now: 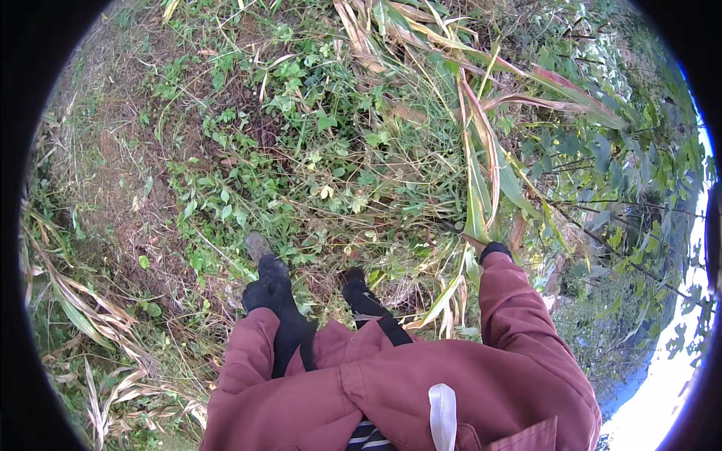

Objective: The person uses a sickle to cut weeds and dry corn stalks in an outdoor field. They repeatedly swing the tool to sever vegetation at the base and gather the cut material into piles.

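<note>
My right hand point(496, 251), in a black glove at the end of a maroon sleeve, is out to the right beside a maize stalk. It appears closed around the brown handle of a tool point(474, 242). A dark end point(451, 226) points left into the grass, so its full shape is hidden. Long green and dry maize leaves point(478, 191) hang just past this hand. My left hand point(260, 290), also black-gloved, hangs low in front of my left leg. Black glove and black trousers merge there, and its fingers cannot be made out.
A muddy shoe point(258, 246) stands among low green weeds point(293, 169). Dry maize stalks point(73, 293) lie at the left, and more maize leaves point(417, 34) lean in from the top. Leafy branches point(615, 163) rise at the right. Bare soil point(118, 163) shows on the left.
</note>
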Tool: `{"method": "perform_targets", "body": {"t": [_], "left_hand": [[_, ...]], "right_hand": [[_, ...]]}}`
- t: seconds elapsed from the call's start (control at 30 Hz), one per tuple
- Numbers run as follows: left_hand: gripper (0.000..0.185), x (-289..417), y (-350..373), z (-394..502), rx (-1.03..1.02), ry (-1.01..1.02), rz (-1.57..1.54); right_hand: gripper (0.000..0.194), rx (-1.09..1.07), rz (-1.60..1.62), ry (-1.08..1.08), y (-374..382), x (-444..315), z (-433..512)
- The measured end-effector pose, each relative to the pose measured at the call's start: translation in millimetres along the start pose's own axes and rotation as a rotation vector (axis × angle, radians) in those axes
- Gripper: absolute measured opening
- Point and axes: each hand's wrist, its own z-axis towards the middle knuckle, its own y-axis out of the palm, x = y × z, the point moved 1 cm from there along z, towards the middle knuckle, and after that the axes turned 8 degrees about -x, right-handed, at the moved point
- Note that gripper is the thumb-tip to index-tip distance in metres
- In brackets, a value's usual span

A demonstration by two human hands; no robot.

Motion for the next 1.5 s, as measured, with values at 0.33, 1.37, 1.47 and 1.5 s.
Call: {"method": "perform_targets", "body": {"t": [0.33,1.37,1.47,1.5], "left_hand": [[0.024,-6.0,-22.2,-21.9,0.099,-0.009,-0.244],[0.04,-81.6,-2.9,-41.7,-0.061,-0.297,-0.733],[0.042,-70.2,-2.0,-43.2,-0.03,-0.314,-0.605],[0.043,-67.6,-0.8,-42.6,0.049,-0.305,-0.63]], "right_hand": [[0.032,-0.018,-0.119,-0.51,17.7,-40.4,-152.6],[0.031,0.22,-0.708,-0.514,-150.5,-441.9,-76.0],[0.034,0.241,-0.773,-0.79,-128.9,-535.0,-139.2],[0.03,0.25,-0.732,-0.986,-115.7,-569.7,-168.1]]}}
